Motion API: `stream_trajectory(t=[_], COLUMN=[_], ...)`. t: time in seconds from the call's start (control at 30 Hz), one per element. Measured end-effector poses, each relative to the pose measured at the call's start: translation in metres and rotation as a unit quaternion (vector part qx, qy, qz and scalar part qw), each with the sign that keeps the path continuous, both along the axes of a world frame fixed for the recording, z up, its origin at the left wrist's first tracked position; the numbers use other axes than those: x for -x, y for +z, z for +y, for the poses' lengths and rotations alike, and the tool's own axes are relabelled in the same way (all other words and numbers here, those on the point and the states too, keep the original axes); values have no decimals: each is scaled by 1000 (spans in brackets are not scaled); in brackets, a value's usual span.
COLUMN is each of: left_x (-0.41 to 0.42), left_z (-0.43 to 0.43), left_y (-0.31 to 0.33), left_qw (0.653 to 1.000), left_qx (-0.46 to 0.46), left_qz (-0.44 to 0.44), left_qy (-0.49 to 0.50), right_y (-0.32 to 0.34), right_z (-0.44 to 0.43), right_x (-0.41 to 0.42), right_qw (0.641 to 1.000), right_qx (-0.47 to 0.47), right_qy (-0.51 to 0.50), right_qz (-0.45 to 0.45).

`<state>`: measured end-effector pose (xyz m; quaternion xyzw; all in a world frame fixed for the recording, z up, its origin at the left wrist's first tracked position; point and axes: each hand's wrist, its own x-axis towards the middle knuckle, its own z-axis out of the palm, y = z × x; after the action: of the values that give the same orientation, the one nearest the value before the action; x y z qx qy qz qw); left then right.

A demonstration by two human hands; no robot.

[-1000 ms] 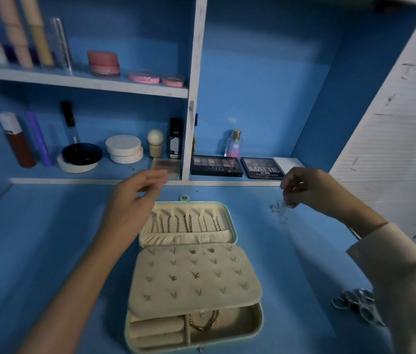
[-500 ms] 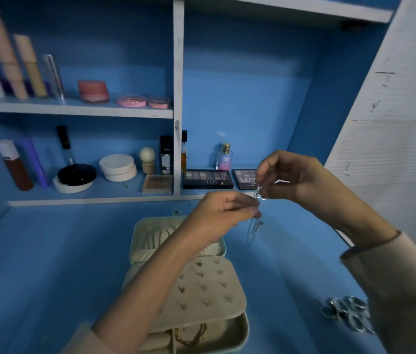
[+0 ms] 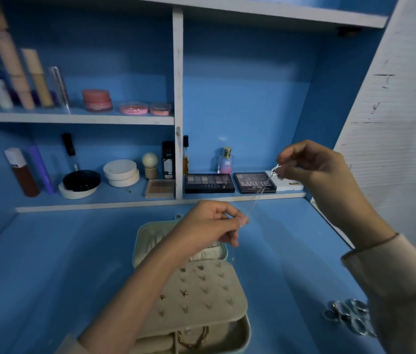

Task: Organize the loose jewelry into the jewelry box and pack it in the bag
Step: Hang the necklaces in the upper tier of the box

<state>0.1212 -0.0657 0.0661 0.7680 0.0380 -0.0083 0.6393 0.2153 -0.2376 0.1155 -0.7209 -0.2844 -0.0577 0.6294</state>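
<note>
A cream jewelry box (image 3: 237,300) lies open on the blue desk, its earring panel dotted with small studs and a gold chain (image 3: 194,338) in the front tray. A thin silver necklace (image 3: 258,198) stretches in the air above the box. My right hand (image 3: 314,167) pinches its bunched upper end, raised near the shelf edge. My left hand (image 3: 212,223) pinches the lower end, over the box's lid section. My left forearm hides part of the box.
Several silver rings (image 3: 347,315) lie loose on the desk at the right, near my right sleeve. Makeup palettes (image 3: 209,183), bottles and jars fill the shelves (image 3: 94,205) behind. A white panel (image 3: 401,149) stands at the right.
My right hand lifted the necklace off the desk. My left hand came over and took its other end. The hands have now drawn apart, stretching the chain.
</note>
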Motion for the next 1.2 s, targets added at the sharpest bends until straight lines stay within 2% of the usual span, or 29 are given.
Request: stream_trajectory(t=[0.27,0.5,0.7,0.8,0.87,0.93,1.0,1.13,1.2], left_x=[9,15,22,25,27,28,28,21,17], left_z=[16,47,70,76,76,73,68,53,43], left_y=[3,0,-3,1,9,19,30,50,58], left_qw=[998,989,980,980,978,958,938,938,946], left_qx=[-42,-86,-89,-21,98,242,319,330,315], left_qz=[34,33,26,33,36,25,6,-24,-34], left_qy=[16,114,176,193,179,150,134,101,73], right_y=[-21,-39,-56,-67,-74,-82,-91,-103,-103], right_z=[-7,-19,-16,-13,-11,-8,-2,5,7], right_x=[-20,-36,-44,-48,-49,-48,-46,-38,-34], right_qw=[995,990,988,986,984,983,981,974,967], right_qx=[-51,-43,-29,-12,0,10,30,114,193], right_qy=[-69,-109,-119,-126,-118,-96,-70,-35,-21], right_qz=[48,78,96,112,132,158,181,195,163])
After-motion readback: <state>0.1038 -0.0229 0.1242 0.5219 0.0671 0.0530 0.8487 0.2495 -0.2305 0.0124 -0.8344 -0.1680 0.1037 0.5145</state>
